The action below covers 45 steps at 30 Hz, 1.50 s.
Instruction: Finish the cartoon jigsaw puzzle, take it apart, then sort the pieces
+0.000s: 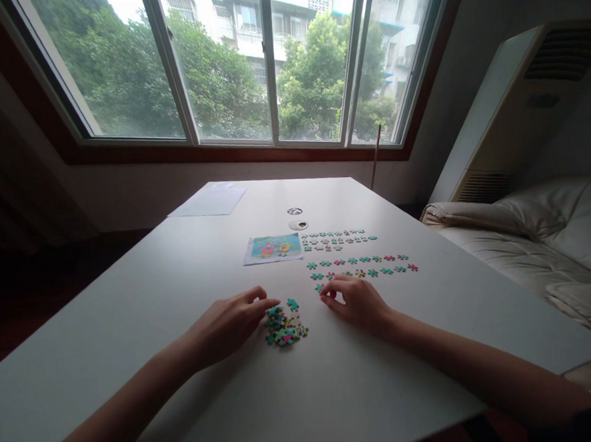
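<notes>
A small heap of loose jigsaw pieces point(285, 331), mostly teal with bits of pink and yellow, lies on the white table in front of me. My left hand point(236, 321) rests at the heap's left edge, its index finger stretched out and touching a teal piece on top; no piece shows held in it. To the right of the heap, my right hand point(355, 301) has thumb and index finger closed at a teal puzzle piece point(319, 288) on the table. That hand partly covers the lower of two spread rows of puzzle pieces point(372, 259).
A cartoon picture sheet point(273, 248) lies beyond the heap, beside further rows of pale-looking pieces point(334, 234). Two small round items point(298, 225) sit behind it. Papers point(209, 201) lie at the far left of the table point(131, 311). A pale sofa point(506, 235) stands on the right.
</notes>
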Motion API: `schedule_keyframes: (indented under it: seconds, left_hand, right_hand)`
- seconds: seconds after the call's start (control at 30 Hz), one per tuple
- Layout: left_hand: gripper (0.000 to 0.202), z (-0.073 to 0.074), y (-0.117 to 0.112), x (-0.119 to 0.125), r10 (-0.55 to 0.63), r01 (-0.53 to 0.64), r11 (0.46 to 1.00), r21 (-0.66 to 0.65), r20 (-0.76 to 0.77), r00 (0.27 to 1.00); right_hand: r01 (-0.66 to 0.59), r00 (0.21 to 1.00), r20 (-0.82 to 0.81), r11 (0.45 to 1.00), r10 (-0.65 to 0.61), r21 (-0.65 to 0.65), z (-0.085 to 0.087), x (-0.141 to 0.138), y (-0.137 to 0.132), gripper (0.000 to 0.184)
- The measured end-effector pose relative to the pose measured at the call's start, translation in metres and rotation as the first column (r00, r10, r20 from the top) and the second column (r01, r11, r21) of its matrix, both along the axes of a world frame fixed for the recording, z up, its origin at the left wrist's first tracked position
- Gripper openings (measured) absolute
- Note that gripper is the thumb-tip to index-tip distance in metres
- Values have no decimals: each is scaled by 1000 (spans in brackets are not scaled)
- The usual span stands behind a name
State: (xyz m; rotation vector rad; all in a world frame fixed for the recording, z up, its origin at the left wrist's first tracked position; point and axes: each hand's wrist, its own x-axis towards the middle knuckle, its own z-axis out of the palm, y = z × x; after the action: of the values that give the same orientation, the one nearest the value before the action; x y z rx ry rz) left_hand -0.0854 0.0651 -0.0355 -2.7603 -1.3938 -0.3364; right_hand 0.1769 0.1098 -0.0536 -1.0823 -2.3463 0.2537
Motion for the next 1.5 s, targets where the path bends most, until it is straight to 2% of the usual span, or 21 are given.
schedule_keyframes:
  seconds: [0.2,0.57,0.73,0.93,1.0,1.13,1.3,1.5]
  left_hand:
    - [30,-4,3,0,20,-19,998,-54,13,1000]
    - [11,-2,12,-9,117,13,928,-373,324,939]
    - [16,2,10,-3,220,70,878,-474,528,821]
    - [18,4,1,31,340,200,795,-573,694,635]
    - [18,4,-3,39,363,208,789,-577,713,600]
    - [18,6,-9,48,412,150,807,-571,727,550]
    - [20,9,-13,60,549,190,727,-660,725,417]
    - [24,4,-13,66,610,235,670,-704,703,365]
  right_hand:
    - [-96,995,37,995,95,27,-3,-1,-8,12]
    - [-130,992,14,991,129,43,-4,2,-9,12]
    - [-143,990,-10,989,144,45,-2,0,-11,11]
    - [-198,979,-46,979,200,56,-1,-8,-18,12]
    - [-203,977,-53,977,207,69,-1,-10,-21,12]
    - [-194,977,-75,976,202,97,0,-13,-26,18]
    - [-135,983,-107,981,151,141,2,-18,-28,28]
    - [-93,981,-152,979,122,183,4,-17,-25,29]
